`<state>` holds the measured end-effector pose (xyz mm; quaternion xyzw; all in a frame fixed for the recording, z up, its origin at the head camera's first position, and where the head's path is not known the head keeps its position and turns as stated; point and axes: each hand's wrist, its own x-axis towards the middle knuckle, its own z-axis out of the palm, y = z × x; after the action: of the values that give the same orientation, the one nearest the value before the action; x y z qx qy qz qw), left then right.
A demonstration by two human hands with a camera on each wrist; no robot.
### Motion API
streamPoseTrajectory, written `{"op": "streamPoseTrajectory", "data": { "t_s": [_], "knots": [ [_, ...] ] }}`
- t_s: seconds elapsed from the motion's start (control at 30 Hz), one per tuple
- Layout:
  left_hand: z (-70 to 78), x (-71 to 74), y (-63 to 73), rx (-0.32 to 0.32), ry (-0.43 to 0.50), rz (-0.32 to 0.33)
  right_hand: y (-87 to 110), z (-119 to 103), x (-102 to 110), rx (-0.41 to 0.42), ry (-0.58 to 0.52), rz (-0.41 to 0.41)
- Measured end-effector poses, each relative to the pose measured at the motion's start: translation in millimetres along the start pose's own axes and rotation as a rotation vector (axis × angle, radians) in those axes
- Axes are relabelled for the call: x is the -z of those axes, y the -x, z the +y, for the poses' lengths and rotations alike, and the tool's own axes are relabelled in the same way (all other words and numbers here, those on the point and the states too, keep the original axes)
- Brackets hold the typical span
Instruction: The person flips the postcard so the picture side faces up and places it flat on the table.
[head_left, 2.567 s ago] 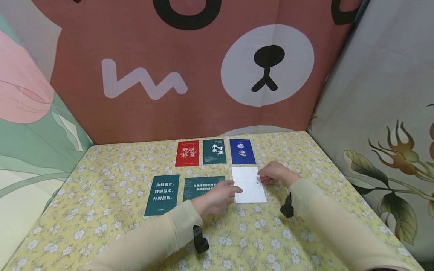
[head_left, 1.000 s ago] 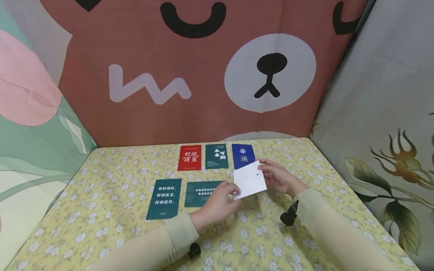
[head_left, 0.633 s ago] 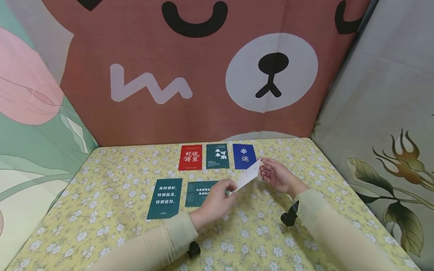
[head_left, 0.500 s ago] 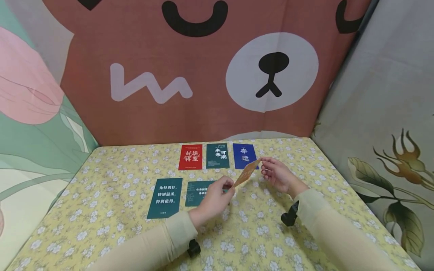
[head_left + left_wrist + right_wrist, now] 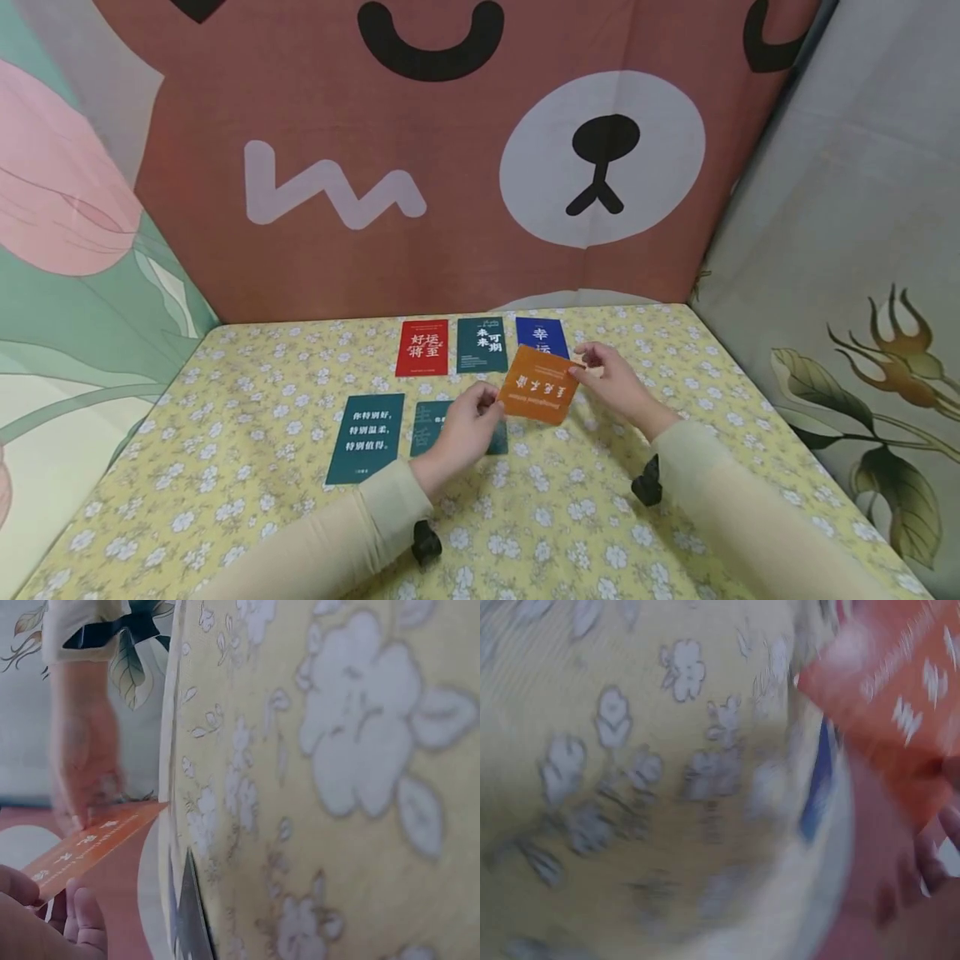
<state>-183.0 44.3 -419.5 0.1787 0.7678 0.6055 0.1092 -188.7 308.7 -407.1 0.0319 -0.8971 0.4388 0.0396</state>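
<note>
An orange card [image 5: 536, 400] with white writing, upside down to me, is held up over the table between both hands. My left hand [image 5: 463, 429] pinches its left edge between thumb and fingers. At the opposite edge, my right hand [image 5: 618, 387] has its thumb on the printed face and its other fingers partly spread. In the left wrist view the card [image 5: 94, 844] slants from one hand to the other. The right wrist view shows the printed face of the card [image 5: 900, 690] up close. Partly covered by the card is a blue card [image 5: 534, 328] behind it.
A red card [image 5: 422, 348] and a green card [image 5: 482, 348] lie in the back row beside the blue one. Nearer are a tall green card [image 5: 365, 439] and a wide green card [image 5: 427, 417], the latter partly behind my left hand. Flowered cloth covers the table [image 5: 262, 500].
The card, earlier flat with its white side up, was lifted and flipped over; its orange printed face now shows. Both hands rose with it, and the right hand shifted its hold.
</note>
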Motion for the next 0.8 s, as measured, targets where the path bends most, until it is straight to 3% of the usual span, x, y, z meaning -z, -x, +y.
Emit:
{"op": "streamPoseTrajectory", "data": {
  "t_s": [0.07,0.13,0.2,0.27,0.33,0.47,0.63,0.8],
  "knots": [
    [-1.4,-0.4,-0.2,0.002,0.014,0.016,2.3,-14,-5,0.175,0.256,0.053],
    [-2.8,-1.4,-0.5,-0.016,0.01,0.02,4.2,-30,-9,0.336,0.42,0.092],
    [-2.6,-2.1,-0.6,-0.035,0.002,0.019,4.6,-43,-12,0.469,0.487,0.105],
    [-2.2,-2.5,-0.3,-0.049,-0.009,0.019,4.5,-53,-14,0.541,0.498,0.101],
    [-1.8,-2.2,0.2,-0.049,-0.006,0.022,3.8,-60,-15,0.549,0.468,0.089],
    [-0.8,-0.7,1.9,-0.01,0.032,0.026,3.1,-67,-14,0.472,0.324,0.047],
    [1.6,1.2,2.0,-0.006,0.088,0.017,0.5,-71,-11,0.409,0.212,-0.002],
    [1.4,2.1,2.6,0.078,0.188,-0.064,0.6,-74,-7,0.301,0.124,-0.015]
  ]
}}
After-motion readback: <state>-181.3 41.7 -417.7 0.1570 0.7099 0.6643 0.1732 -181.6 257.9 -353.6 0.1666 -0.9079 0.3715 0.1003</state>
